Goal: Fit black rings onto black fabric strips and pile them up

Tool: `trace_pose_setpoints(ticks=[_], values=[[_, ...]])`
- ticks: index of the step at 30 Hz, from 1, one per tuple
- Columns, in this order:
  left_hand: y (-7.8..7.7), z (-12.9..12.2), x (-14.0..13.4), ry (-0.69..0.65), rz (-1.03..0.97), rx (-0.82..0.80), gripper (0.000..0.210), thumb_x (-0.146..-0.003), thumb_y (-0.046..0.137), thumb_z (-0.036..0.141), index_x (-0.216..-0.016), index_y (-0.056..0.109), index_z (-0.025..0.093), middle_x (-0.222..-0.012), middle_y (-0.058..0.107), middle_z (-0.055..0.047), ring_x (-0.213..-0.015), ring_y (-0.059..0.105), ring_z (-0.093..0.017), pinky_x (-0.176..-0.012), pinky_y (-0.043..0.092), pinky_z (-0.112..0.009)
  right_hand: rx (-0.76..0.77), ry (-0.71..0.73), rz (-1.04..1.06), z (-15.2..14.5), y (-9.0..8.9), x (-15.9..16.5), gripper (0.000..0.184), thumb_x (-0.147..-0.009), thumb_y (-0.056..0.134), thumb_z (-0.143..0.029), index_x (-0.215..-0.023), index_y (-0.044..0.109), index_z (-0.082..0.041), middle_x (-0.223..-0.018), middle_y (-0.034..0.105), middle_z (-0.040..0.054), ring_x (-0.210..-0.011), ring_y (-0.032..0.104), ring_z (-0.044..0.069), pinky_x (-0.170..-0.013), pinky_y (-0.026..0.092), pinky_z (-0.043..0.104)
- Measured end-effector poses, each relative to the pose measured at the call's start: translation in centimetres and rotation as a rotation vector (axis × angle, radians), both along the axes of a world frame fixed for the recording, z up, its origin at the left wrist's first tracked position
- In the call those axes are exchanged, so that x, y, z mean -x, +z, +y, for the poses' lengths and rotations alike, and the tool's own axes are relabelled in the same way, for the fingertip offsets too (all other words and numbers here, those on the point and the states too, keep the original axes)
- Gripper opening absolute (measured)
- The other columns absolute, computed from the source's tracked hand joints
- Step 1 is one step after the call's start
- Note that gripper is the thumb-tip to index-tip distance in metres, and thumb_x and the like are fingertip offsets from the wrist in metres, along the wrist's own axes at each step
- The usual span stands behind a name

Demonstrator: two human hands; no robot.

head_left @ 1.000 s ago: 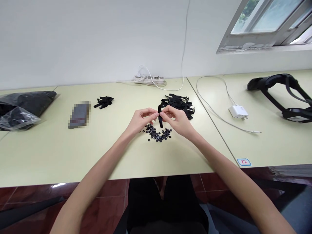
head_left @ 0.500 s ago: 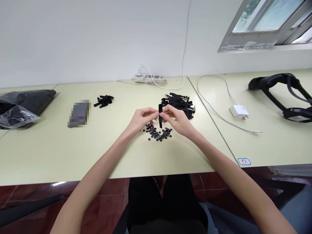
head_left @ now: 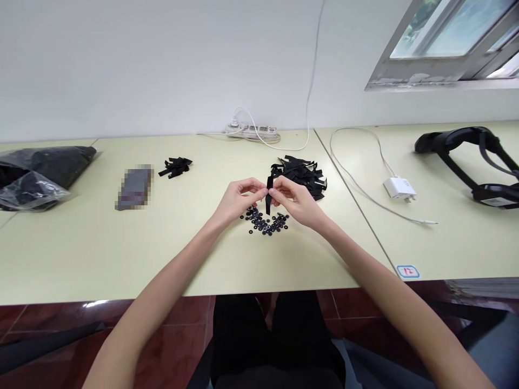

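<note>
Between the fingertips of both hands is a short black fabric strip [head_left: 268, 205], held roughly upright above the table. My left hand [head_left: 242, 197] pinches it from the left side, thumb against fingers. From the right, my right hand [head_left: 295, 200] pinches the same strip, and the thumbs nearly meet. Whether a small piece is also between the fingertips is hidden. Just below the hands lies a scatter of small round black discs with centre holes [head_left: 267, 227]. A pile of black strips [head_left: 302, 172] sits behind my right hand.
A smaller heap of black strips [head_left: 176, 166] lies to the left, near a blurred-out dark flat object [head_left: 135, 187]. A plastic bag [head_left: 44, 173] is at far left. Behind stands a power strip [head_left: 253, 131]. On the right are a white charger [head_left: 400, 187] with cable and a black headset [head_left: 466, 162].
Both hands keep their pinch on the strip, which tilts slightly differently now. The whole view has shifted a little; nothing on the table has visibly moved.
</note>
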State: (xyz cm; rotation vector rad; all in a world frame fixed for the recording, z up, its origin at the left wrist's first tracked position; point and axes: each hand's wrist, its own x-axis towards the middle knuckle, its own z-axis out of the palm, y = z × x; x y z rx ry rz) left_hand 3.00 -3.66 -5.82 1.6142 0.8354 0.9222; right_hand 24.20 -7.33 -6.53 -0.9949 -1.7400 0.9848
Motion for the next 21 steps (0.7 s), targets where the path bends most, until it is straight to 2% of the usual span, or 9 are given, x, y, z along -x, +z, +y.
trace_pose_setpoints(ticks=[7, 14, 17, 21], values=[[-0.28, 0.13, -0.03, -0.013, -0.008, -0.001, 0.03, -0.086, 0.087, 0.049, -0.088, 0.078, 0.02, -0.091, 0.07, -0.005, -0.081, 0.061, -0.016, -0.069, 0.053, -0.028, 0.003, 0.026, -0.005, 0.13, -0.28, -0.08, 0.031, -0.11, 0.06, -0.051, -0.093, 0.057, -0.026, -0.085, 0.066, 0.0004, -0.081, 0.065, 0.018, -0.082, 0.055, 0.038], [-0.23, 0.26, -0.26, 0.035, -0.066, 0.1, 0.039, -0.084, 0.088, 0.057, -0.091, 0.077, 0.021, -0.084, 0.066, -0.003, -0.081, 0.062, -0.017, -0.071, 0.056, -0.029, 0.019, -0.001, 0.124, 0.64, -0.8, 0.16, 0.034, -0.113, 0.052, -0.058, -0.1, 0.059, -0.027, -0.082, 0.068, 0.0001, -0.078, 0.065, 0.018, -0.08, 0.056, 0.038], [-0.39, 0.44, -0.17, 0.039, -0.079, 0.164, 0.039, -0.083, 0.089, 0.058, -0.09, 0.077, 0.021, -0.09, 0.067, -0.004, -0.084, 0.061, -0.017, -0.073, 0.056, -0.028, -0.021, -0.039, 0.133, 0.61, -0.7, 0.22, 0.027, -0.108, 0.064, -0.054, -0.11, 0.059, -0.027, -0.091, 0.069, 0.0012, -0.084, 0.067, 0.018, -0.08, 0.057, 0.037], [-0.83, 0.54, -0.1, 0.007, -0.131, 0.289, 0.039, -0.085, 0.087, 0.058, -0.091, 0.078, 0.021, -0.098, 0.066, -0.005, -0.088, 0.061, -0.017, -0.075, 0.057, -0.027, -0.105, -0.067, 0.067, 0.27, -0.32, 0.3, 0.026, -0.103, 0.072, -0.047, -0.118, 0.06, -0.029, -0.107, 0.07, 0.0038, -0.099, 0.069, 0.021, -0.084, 0.059, 0.037]])
